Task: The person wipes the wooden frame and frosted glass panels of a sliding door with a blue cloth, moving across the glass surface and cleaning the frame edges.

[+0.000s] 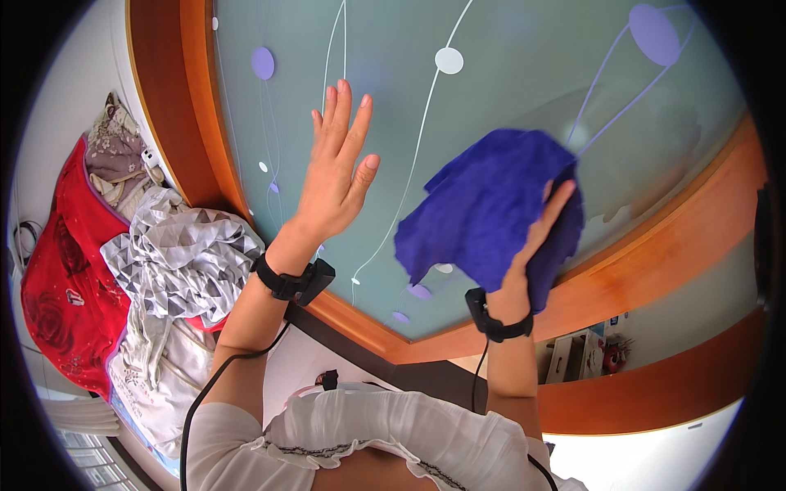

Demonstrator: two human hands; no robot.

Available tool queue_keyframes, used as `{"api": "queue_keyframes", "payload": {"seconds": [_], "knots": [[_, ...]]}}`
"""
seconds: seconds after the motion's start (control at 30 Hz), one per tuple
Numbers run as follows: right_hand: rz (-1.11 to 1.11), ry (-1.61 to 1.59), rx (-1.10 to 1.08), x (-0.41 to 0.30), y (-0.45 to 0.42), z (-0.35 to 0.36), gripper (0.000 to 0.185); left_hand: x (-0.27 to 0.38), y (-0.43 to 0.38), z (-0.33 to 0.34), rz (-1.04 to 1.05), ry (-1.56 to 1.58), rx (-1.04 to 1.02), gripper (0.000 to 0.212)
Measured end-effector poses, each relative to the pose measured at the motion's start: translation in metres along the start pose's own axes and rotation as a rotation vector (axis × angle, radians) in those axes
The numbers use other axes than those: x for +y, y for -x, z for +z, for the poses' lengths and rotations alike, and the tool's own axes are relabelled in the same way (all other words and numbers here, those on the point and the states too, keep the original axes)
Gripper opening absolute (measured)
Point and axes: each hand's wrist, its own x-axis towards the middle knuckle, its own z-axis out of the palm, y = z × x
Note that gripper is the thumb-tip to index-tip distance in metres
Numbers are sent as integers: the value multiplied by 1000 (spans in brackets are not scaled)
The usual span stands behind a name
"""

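Note:
A crumpled blue cloth is in my right hand, with the thumb lying over its near side. The other fingers are mostly hidden by the fabric. Behind the cloth is a greenish frosted glass panel with white and purple dots and curved lines. My left hand is raised before the same panel, fingers spread and nothing in it. Whether its palm touches the glass I cannot tell. Each wrist wears a black strapped device with a cable.
An orange-brown wooden frame borders the glass. At left lie a red floral blanket and rumpled grey-and-white patterned fabric. Shelves with small items show at lower right. A black cable runs along my left arm.

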Motion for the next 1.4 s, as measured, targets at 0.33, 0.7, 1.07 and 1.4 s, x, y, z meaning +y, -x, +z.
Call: {"api": "queue_keyframes", "payload": {"seconds": [0.33,0.7,1.07,1.4], "knots": [[-96,-109,20,-10,-30,-30,41,-15,21,-15,-124,-123,-63,57],[70,-771,333,-20,-102,-13,65,0,43,-9,-227,-24,-15,57],[-252,-197,-108,-56,-61,-11,43,-36,34,-33,-220,25,-34,57],[-58,125,650,1,-239,-48,45,-116,27,-89,-220,34,-23,61]]}}
